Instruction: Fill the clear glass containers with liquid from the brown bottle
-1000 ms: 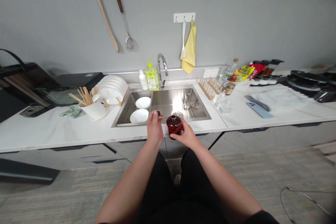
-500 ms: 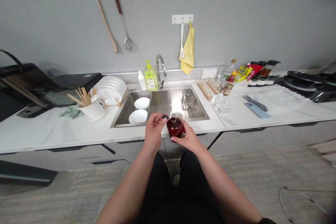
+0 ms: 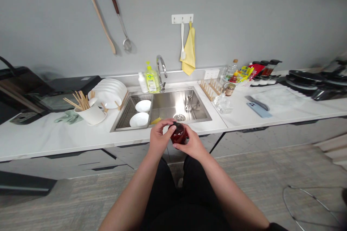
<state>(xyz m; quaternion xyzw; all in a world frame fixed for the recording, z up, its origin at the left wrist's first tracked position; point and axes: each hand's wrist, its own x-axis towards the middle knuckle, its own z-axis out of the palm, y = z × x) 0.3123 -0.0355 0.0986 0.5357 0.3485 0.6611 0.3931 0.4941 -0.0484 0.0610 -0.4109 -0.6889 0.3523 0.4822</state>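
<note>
LIVE | left hand (image 3: 159,137): fingers (image 3: 165,125) curled over the top of the dark red bottle (image 3: 178,136) | right hand (image 3: 192,145): fingers wrapped round its side (both hands on it!) | bottle over the near rim of the steel sink (image 3: 165,106)

This is a kitchen: a stainless steel sink (image 3: 168,104) with a chrome faucet (image 3: 159,66) is set into a white marble-look countertop (image 3: 51,140), and a green dish soap pump bottle (image 3: 151,81) stands behind it. Stacked white plates (image 3: 107,92) and a white cup (image 3: 92,114) of wooden chopsticks (image 3: 78,100) sit nearby (a wooden spatula (image 3: 99,21) and a yellow cloth (image 3: 188,52) hang on the grey wall), with dark pans (image 3: 303,77) further along.
</note>
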